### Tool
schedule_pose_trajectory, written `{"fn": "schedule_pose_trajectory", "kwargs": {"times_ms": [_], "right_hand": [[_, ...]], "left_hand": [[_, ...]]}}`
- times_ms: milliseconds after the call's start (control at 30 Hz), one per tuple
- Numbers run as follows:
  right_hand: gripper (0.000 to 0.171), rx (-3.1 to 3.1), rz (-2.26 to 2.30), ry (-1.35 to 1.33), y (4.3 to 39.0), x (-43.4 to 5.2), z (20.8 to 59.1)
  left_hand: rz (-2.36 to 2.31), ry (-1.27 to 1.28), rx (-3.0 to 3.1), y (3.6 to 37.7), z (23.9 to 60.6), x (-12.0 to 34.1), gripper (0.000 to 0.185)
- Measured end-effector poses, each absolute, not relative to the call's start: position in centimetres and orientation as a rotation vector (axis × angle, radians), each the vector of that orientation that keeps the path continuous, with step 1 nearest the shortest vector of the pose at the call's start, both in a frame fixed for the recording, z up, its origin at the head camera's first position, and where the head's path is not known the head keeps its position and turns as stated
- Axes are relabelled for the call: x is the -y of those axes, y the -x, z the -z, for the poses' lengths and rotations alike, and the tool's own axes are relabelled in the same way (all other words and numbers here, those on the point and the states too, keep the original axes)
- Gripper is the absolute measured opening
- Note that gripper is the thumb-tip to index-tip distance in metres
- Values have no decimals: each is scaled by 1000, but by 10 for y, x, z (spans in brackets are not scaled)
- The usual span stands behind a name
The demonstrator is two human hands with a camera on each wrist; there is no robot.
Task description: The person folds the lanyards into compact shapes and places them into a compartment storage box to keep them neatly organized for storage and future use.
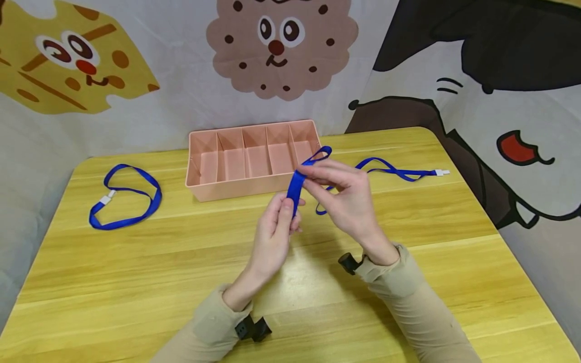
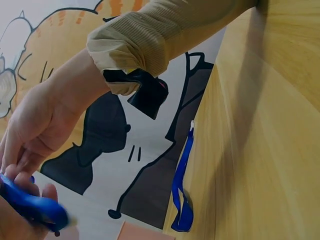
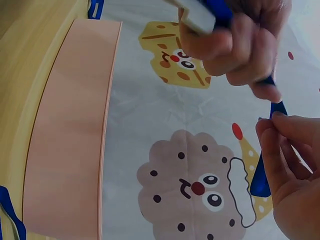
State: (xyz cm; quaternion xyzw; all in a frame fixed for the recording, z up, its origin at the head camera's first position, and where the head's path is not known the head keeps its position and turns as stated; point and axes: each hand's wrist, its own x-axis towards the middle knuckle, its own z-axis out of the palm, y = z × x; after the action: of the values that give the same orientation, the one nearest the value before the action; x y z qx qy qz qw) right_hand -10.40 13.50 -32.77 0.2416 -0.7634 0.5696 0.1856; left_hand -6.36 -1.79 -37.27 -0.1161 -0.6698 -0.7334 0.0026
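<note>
Both hands hold a blue lanyard (image 1: 296, 187) above the wooden table (image 1: 136, 272), just in front of a pink divided box (image 1: 236, 189). My left hand (image 1: 290, 206) pinches the folded strap at its lower end. My right hand (image 1: 313, 176) pinches the strap higher up, where a small loop sticks out past the fingers. The left wrist view has my left fingers (image 2: 47, 192) curled on the blue strap (image 2: 30, 205). In the right wrist view my left hand (image 3: 240, 45) grips the strap beside a white clip (image 3: 197, 15), and my right fingers (image 3: 287, 160) pinch the strap (image 3: 261, 175).
A second blue lanyard (image 1: 129, 194) lies looped at the table's left. A third lanyard (image 1: 395, 171) with a white clip (image 1: 442, 173) stretches out at the right, behind my right hand. The box holds several compartments, with nothing showing in them. A cartoon backdrop (image 1: 281, 45) hangs behind the table.
</note>
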Motion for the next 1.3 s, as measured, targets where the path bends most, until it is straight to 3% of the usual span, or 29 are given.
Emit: {"fn": "schedule_pose_trajectory", "kwargs": {"times_ms": [467, 900, 1300], "right_hand": [[16, 2139, -1421, -696, 109, -138, 330], [14, 2047, -962, -797, 117, -142, 332], [9, 2050, -1064, -886, 119, -142, 340]], "left_hand": [[2243, 238, 2103, 67, 366, 25, 19], [2196, 315, 1996, 69, 362, 29, 12], [2160, 352, 1885, 69, 359, 37, 13]]}}
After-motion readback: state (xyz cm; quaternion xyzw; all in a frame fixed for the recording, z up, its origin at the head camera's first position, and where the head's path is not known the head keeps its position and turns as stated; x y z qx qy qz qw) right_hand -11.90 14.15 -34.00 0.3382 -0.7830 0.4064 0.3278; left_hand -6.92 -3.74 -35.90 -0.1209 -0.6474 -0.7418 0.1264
